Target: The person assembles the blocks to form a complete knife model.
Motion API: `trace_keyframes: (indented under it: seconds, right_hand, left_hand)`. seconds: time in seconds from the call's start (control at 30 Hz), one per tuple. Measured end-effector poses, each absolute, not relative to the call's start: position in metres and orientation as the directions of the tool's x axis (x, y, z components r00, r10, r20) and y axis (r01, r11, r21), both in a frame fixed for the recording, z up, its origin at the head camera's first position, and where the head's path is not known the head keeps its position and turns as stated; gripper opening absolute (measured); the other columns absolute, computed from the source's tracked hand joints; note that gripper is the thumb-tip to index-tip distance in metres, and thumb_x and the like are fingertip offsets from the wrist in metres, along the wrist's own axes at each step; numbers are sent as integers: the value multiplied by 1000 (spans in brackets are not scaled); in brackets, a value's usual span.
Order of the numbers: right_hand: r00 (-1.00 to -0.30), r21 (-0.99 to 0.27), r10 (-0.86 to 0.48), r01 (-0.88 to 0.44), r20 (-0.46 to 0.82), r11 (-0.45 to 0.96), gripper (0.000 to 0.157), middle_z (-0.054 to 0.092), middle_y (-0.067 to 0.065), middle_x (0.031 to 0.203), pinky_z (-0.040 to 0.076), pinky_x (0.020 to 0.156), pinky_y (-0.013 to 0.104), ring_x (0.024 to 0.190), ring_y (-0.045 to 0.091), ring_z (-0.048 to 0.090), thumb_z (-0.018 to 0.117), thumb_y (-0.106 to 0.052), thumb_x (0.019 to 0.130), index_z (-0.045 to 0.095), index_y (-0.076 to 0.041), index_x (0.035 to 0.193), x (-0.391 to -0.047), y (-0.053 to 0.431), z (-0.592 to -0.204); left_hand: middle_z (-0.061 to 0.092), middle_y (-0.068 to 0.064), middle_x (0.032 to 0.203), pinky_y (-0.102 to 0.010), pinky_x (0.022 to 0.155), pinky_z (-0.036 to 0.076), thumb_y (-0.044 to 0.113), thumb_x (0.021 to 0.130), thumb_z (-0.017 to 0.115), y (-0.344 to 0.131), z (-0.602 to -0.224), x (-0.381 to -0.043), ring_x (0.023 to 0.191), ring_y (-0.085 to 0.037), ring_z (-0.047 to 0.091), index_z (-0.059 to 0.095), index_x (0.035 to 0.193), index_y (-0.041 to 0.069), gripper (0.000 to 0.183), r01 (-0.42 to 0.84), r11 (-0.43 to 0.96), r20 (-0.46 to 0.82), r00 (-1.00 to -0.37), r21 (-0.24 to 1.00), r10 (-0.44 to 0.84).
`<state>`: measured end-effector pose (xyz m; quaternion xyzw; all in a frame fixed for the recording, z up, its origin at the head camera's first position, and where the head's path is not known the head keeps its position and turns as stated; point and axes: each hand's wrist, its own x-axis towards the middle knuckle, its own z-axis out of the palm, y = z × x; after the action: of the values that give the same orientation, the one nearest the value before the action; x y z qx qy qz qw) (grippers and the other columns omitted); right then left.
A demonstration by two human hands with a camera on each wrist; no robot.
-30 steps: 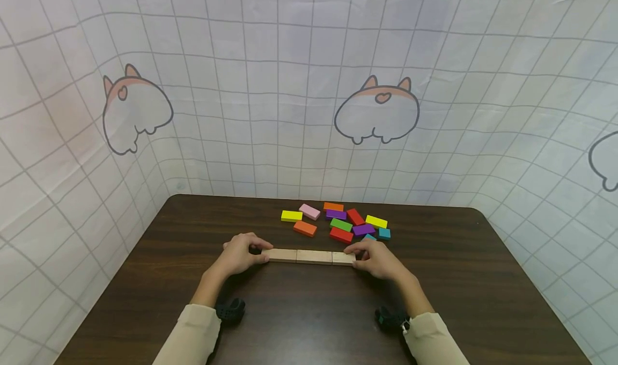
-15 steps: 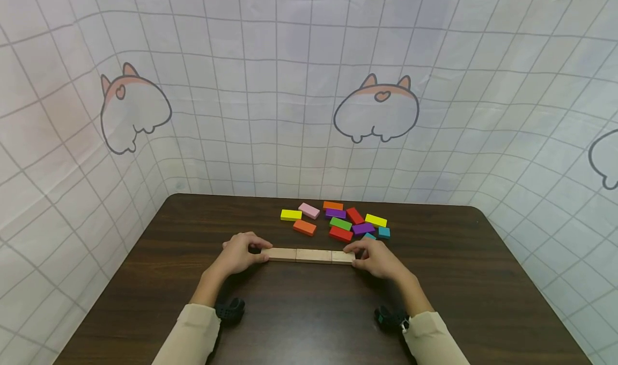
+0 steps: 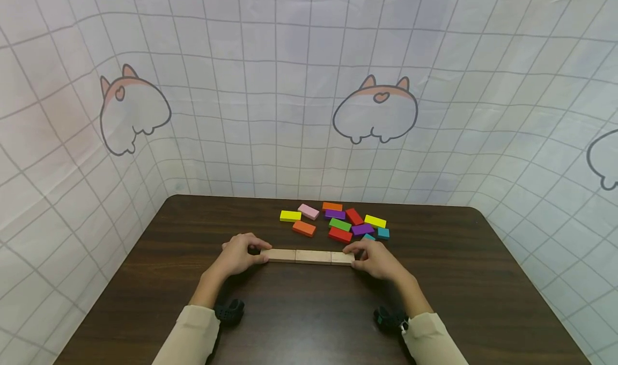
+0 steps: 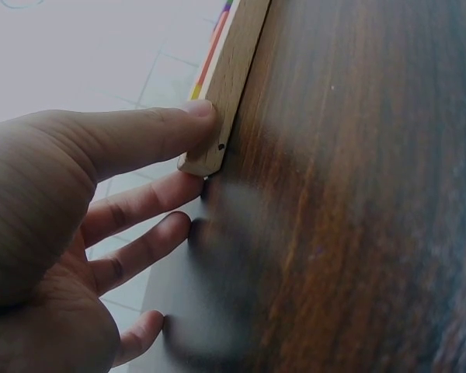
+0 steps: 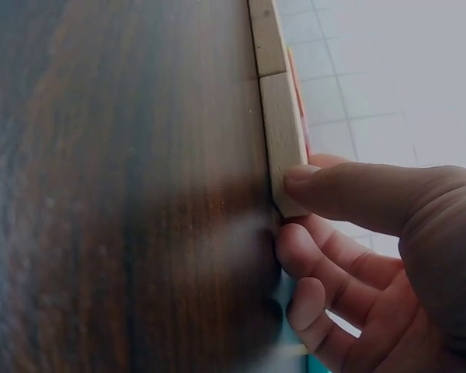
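Three plain wooden blocks lie end to end in a straight row on the dark table: a left block [image 3: 281, 255], a middle block [image 3: 313, 256] and a right block [image 3: 341, 258]. My left hand [image 3: 240, 254] pinches the outer end of the left block between thumb and fingers; in the left wrist view the thumb [image 4: 155, 134] presses on its near side. At the other end, my right hand [image 3: 379, 258] pinches the right block, its thumb [image 5: 357, 190] on the near face in the right wrist view. The blocks touch at their ends.
Behind the row lie several loose coloured blocks, among them a yellow block [image 3: 291, 216], an orange block [image 3: 304, 228], a red block [image 3: 340, 234] and a blue block [image 3: 383, 233]. A white gridded curtain [image 3: 270, 86] surrounds the back and sides of the table [image 3: 309, 322].
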<state>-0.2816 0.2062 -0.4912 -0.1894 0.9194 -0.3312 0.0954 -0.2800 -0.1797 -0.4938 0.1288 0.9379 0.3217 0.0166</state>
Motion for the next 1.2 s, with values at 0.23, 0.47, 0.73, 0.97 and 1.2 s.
trace_keyframes:
  seconds: [0.23, 0.47, 0.73, 0.97, 1.2]
  right_hand:
    - [-909, -658, -415, -288, -42, 696, 31, 69, 7, 114, 52, 69, 31, 77, 17, 57, 77, -14, 91, 73, -18, 122, -281, 213, -488]
    - [-925, -680, -380, -273, -9, 681, 32, 69, 9, 113, 52, 72, 33, 83, 18, 59, 75, -16, 93, 71, -14, 125, -281, 226, -483]
    - [-946, -713, -319, -259, 52, 652, 35, 71, 12, 114, 54, 72, 34, 82, 20, 64, 74, -18, 94, 69, -9, 128, -283, 233, -478]
    - [-939, -704, -341, -273, 47, 655, 39, 72, 12, 122, 55, 76, 33, 88, 20, 65, 76, -21, 93, 68, -13, 131, -299, 229, -476]
    - [-908, -650, -419, -327, 14, 686, 43, 72, 15, 124, 52, 69, 32, 82, 18, 61, 79, -20, 91, 68, -10, 131, -324, 223, -477]
  left_hand:
    - [69, 8, 97, -48, 85, 31, 26, 86, 84, -180, -494, -279, 97, -17, 59, 81, 106, 30, 21, 226, 759, 48, -967, 610, 249]
    - [69, 7, 97, -49, 86, 31, 25, 85, 84, -181, -495, -278, 97, -17, 59, 81, 105, 29, 20, 225, 760, 47, -967, 610, 249]
    - [70, 7, 99, -51, 87, 31, 26, 86, 84, -180, -493, -279, 98, -18, 60, 81, 106, 28, 21, 233, 751, 55, -965, 618, 255]
    - [70, 7, 98, -50, 88, 30, 25, 86, 84, -180, -492, -280, 96, -18, 59, 81, 107, 27, 21, 236, 745, 56, -964, 624, 259]
    - [70, 6, 99, -50, 88, 30, 25, 86, 84, -179, -494, -280, 96, -17, 59, 81, 106, 28, 21, 228, 745, 48, -966, 627, 255]
